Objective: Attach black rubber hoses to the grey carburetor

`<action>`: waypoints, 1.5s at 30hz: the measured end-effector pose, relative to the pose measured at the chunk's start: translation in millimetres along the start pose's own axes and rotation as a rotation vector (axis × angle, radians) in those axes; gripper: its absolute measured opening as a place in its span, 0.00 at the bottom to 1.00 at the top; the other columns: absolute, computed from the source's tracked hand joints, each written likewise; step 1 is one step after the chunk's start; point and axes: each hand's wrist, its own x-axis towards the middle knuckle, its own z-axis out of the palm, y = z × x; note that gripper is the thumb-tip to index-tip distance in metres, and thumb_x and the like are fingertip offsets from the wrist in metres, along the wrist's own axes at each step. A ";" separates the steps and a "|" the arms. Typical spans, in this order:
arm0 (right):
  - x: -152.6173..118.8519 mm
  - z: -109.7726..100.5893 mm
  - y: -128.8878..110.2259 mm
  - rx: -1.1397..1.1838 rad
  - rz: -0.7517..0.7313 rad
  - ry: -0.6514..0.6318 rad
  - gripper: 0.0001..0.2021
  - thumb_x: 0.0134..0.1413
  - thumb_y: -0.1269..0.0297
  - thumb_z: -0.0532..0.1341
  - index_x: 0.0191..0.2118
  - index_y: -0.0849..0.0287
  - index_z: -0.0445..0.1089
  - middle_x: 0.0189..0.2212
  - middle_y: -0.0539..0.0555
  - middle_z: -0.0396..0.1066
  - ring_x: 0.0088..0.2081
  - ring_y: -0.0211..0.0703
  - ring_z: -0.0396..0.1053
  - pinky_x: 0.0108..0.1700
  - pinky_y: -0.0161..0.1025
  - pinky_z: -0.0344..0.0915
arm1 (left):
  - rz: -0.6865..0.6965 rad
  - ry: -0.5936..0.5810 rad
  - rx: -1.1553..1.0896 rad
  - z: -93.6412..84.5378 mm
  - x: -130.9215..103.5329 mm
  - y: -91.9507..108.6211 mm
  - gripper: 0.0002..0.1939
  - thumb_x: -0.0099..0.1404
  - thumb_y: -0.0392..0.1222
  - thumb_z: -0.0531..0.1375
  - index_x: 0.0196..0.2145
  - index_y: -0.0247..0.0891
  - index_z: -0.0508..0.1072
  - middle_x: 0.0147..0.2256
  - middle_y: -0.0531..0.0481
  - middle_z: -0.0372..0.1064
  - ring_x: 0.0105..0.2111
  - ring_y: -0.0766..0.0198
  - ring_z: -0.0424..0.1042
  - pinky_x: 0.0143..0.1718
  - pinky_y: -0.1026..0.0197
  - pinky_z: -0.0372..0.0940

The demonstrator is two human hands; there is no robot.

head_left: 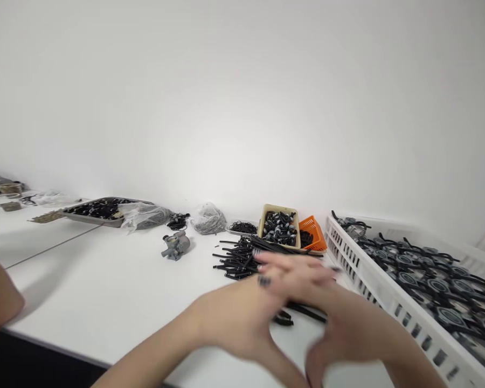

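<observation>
Hands empty, fingers loosely interlaced, black tubes beyond, long axes mostly left-to-right

Black tubes, grey carburetor, white bench, cream tray, bright orange basket, white crate patterned with slots.

No text, label, brand, number or sign can be read.
</observation>
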 end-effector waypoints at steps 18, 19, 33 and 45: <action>-37.9 67.9 82.6 0.002 0.181 0.075 0.07 0.57 0.71 0.58 0.34 0.58 0.74 0.30 0.52 0.72 0.31 0.44 0.68 0.34 0.40 0.64 | -1.091 0.397 0.650 -27.9 -187.8 -244.8 0.34 0.67 0.57 0.46 0.58 0.25 0.57 0.50 0.28 0.66 0.52 0.35 0.62 0.47 0.46 0.62; -38.3 69.4 80.4 -0.005 0.156 0.069 0.07 0.57 0.73 0.58 0.34 0.57 0.74 0.30 0.52 0.72 0.32 0.45 0.68 0.35 0.40 0.64 | -1.079 0.384 0.631 -29.9 -189.2 -247.3 0.32 0.67 0.57 0.45 0.57 0.27 0.58 0.48 0.31 0.68 0.50 0.37 0.64 0.45 0.47 0.63; -32.8 106.8 45.3 -0.179 -0.065 -0.286 0.08 0.54 0.71 0.72 0.34 0.58 0.71 0.44 0.52 0.69 0.48 0.48 0.63 0.52 0.46 0.59 | -0.957 0.206 0.866 -49.0 -173.1 -219.2 0.18 0.70 0.53 0.36 0.36 0.40 0.57 0.33 0.39 0.72 0.33 0.42 0.72 0.34 0.50 0.60; -24.5 95.4 80.1 0.147 0.249 0.490 0.04 0.59 0.63 0.58 0.37 0.57 0.64 0.32 0.52 0.68 0.32 0.43 0.66 0.36 0.39 0.63 | -0.243 0.169 0.700 57.5 -100.6 -63.2 0.13 0.74 0.46 0.45 0.33 0.42 0.63 0.25 0.52 0.69 0.23 0.57 0.67 0.26 0.56 0.58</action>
